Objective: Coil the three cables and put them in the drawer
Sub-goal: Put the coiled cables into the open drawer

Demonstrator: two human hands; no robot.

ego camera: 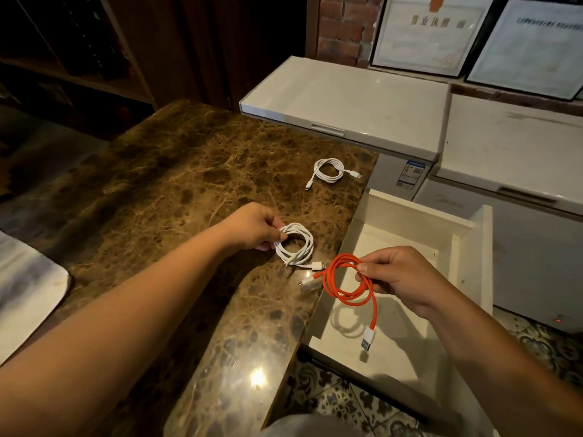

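Note:
My right hand (399, 277) grips a coiled orange cable (342, 290) and holds it over the open white drawer (467, 247); the cable's white USB plug dangles down toward the drawer floor. My left hand (252, 227) pinches a coiled white cable (306, 247) that rests on the brown marble countertop (176, 171) near its right edge. Farther back, close to the counter's far right corner, a second coiled white cable (329, 170) lies by itself.
Two white chest freezers (347, 99) stand behind the counter and the drawer. Framed documents (426, 33) lean on a brick wall at the back. A white cloth (25, 291) lies at the left. Patterned floor tiles (347, 402) show below the drawer.

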